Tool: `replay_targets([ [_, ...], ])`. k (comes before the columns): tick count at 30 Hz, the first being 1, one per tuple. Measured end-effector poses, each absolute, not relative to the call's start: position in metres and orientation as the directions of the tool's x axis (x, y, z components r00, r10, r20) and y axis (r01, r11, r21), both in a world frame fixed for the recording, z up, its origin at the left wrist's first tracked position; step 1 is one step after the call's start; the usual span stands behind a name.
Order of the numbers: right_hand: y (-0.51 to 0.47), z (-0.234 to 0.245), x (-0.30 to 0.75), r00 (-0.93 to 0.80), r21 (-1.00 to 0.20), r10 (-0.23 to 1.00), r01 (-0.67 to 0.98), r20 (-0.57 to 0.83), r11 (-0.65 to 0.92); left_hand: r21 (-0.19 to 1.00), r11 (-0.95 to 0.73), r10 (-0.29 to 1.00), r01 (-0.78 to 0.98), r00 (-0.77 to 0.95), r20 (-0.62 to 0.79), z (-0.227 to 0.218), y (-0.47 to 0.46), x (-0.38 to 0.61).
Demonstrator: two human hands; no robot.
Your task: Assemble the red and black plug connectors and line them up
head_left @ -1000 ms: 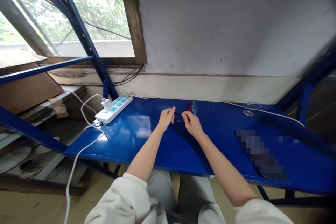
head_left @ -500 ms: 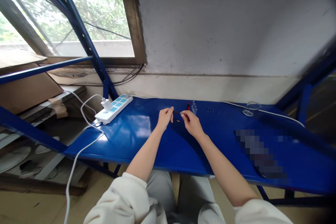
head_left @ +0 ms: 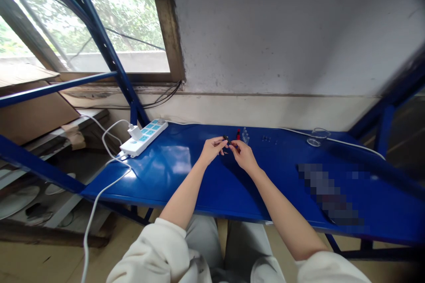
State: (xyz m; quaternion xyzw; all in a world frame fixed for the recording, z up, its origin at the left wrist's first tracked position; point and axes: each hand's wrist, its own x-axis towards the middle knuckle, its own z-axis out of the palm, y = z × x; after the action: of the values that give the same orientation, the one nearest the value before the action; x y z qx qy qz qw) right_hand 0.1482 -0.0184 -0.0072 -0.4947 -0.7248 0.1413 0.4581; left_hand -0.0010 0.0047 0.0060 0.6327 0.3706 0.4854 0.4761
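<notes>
Above the blue table [head_left: 212, 194], my left hand [head_left: 211, 150] and my right hand [head_left: 243, 154] meet near the middle. Between their fingertips is a small, slim black stick-like piece [head_left: 226, 139]. It is tilted, with fingers closed on it from both sides, and too small for its exact kind to show. Just behind my right hand stand a small red piece [head_left: 238, 134] with a dark part and a cluster of small clear containers [head_left: 245, 135]. Several tiny clear pieces [head_left: 265, 138] lie farther right.
A white power strip [head_left: 144, 138] with a plugged-in adapter [head_left: 134, 131] lies on the left. Clear round dishes [head_left: 314, 142] sit at the back right, by a white cable [head_left: 355, 146]. A dark, blurred-out object [head_left: 332, 194] lies front right. Blue frame posts flank the table.
My hands have come closer together, the left moving slightly right. The black piece has turned from nearly level to a steeper tilt between the fingers.
</notes>
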Motion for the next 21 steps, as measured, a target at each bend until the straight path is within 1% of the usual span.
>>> replay_targets([
  [4, -0.019, -0.002, 0.148, -0.159, -0.658, 0.863, 0.586, 0.48, 0.473, 0.961, -0.274, 0.946, 0.029, 0.186, 0.265, 0.004, 0.007, -0.001],
  [6, -0.02, 0.001, 0.15, -0.175, -0.67, 0.88, 0.588, 0.442, 0.453, 0.965, -0.26, 0.958, -0.005, 0.124, 0.259, 0.004, 0.009, -0.002],
  [9, -0.019, 0.004, 0.164, -0.202, -0.708, 0.935, 0.611, 0.292, 0.354, 0.964, -0.252, 0.968, -0.087, -0.022, 0.251, 0.004, 0.012, -0.004],
  [11, -0.017, 0.003, 0.179, -0.187, -0.749, 0.964, 0.607, 0.189, 0.265, 0.965, -0.255, 0.966, -0.065, -0.061, 0.252, 0.002, 0.013, -0.002],
  [12, -0.016, 0.002, 0.186, -0.15, -0.767, 0.976, 0.603, 0.158, 0.217, 0.965, -0.261, 0.965, -0.022, -0.035, 0.26, 0.001, 0.013, 0.001],
  [14, -0.014, 0.0, 0.2, -0.069, -0.767, 0.99, 0.627, 0.122, 0.138, 0.946, -0.303, 0.952, 0.116, 0.086, 0.294, -0.002, 0.011, 0.011],
  [16, -0.012, -0.002, 0.208, 0.027, -0.737, 0.994, 0.673, 0.107, 0.061, 0.872, -0.389, 0.916, 0.298, 0.221, 0.333, -0.003, 0.008, 0.025],
  [17, -0.011, -0.002, 0.21, 0.073, -0.713, 0.991, 0.701, 0.11, 0.027, 0.822, -0.427, 0.9, 0.376, 0.261, 0.349, -0.002, 0.008, 0.032],
  [19, -0.01, -0.004, 0.21, 0.15, -0.657, 0.98, 0.754, 0.134, -0.026, 0.747, -0.452, 0.891, 0.487, 0.282, 0.356, -0.001, 0.009, 0.045],
  [21, -0.009, -0.006, 0.207, 0.185, -0.612, 0.969, 0.79, 0.163, -0.048, 0.718, -0.429, 0.903, 0.548, 0.243, 0.354, -0.001, 0.011, 0.054],
])
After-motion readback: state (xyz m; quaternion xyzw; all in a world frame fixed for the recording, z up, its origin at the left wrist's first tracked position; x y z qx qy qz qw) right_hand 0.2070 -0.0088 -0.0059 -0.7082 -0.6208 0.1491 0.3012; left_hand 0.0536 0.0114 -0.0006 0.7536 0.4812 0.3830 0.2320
